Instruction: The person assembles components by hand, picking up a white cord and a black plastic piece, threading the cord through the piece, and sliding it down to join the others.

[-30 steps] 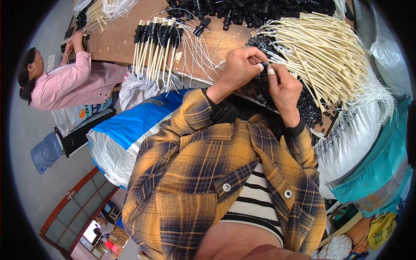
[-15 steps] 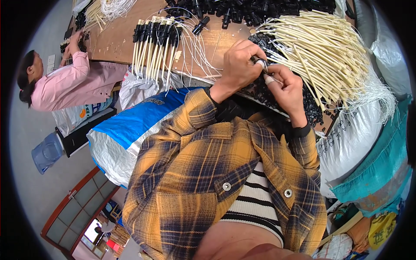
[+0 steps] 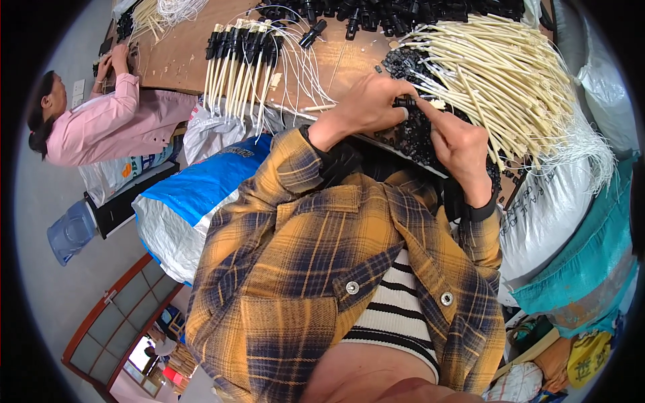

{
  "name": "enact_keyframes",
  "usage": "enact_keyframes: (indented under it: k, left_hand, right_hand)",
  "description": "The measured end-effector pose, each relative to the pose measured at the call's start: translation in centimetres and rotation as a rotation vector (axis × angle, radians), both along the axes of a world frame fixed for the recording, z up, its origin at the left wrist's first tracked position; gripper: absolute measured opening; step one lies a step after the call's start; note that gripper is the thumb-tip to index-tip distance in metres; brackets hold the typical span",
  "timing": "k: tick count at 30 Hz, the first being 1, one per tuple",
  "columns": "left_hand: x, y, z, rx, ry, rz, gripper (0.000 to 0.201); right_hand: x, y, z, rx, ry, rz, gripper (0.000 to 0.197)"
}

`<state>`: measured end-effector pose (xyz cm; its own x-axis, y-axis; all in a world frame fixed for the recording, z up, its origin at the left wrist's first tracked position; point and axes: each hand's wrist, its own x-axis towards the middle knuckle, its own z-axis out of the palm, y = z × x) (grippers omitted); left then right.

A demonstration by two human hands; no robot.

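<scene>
My left hand (image 3: 369, 104) is closed around a thin cream tube (image 3: 318, 108), whose end sticks out on the left of the fist. A black plastic fitting (image 3: 404, 103) shows between my two hands, at the tube's other end. My right hand (image 3: 460, 140) is closed with its fingertips at that fitting; the exact grip is partly hidden. Beneath both hands lies a heap of small black pieces (image 3: 415, 138). To the right is a big pile of cream tubes (image 3: 500, 80) with white strings.
Left on the wooden table (image 3: 178, 64) lies a row of cream tubes with black fittings (image 3: 242, 57). More black fittings (image 3: 376, 15) are heaped at the back. A blue and white sack (image 3: 195, 195) hangs at the front edge. A co-worker in pink (image 3: 114, 124) sits at far left.
My hands have shifted from a fingertip pinch on a thin strand to gripping around the black fitting. The right hand has moved slightly right and down, its back now turned up.
</scene>
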<state>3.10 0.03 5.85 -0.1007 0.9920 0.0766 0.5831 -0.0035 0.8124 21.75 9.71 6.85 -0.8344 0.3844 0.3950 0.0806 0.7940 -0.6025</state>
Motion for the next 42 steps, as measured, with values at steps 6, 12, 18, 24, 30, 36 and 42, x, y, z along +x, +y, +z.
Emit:
enact_keyframes:
  k: [6,12,18,24,30,36,42]
  left_hand:
    - [0.4,-0.1,0.2,-0.098,-0.049,0.137,0.028]
    - [-0.6,-0.4,-0.1,-0.158,-0.132,0.140,0.029]
    - [0.7,-1.8,0.1,0.041,0.139,0.149,0.020]
    - [-1.8,-3.3,0.1,0.191,0.244,0.213,0.017]
    - [-14.9,-8.0,1.0,0.373,0.756,0.847,0.017]
    - [-22.2,-10.8,-2.4,0.061,0.679,1.176,0.022]
    - [-16.1,-5.7,-1.4,0.277,0.464,0.757,0.027]
  right_hand:
    - [-0.5,-0.6,-0.5,0.352,-0.123,-0.022,0.050]
    - [-1.7,-0.2,-1.2,0.568,-0.042,0.012,0.051]
    - [-3.1,-0.5,-0.4,-0.444,-0.155,-0.116,0.014]
    - [-5.6,-2.1,-0.1,-0.473,-0.192,-0.122,0.017]
    - [-6.9,0.3,2.6,-0.176,0.079,-0.217,0.029]
    - [-7.5,-3.2,0.9,-0.071,-0.258,0.236,0.027]
    - [-3.8,0.2,-0.7,-0.125,-0.226,-0.054,0.019]
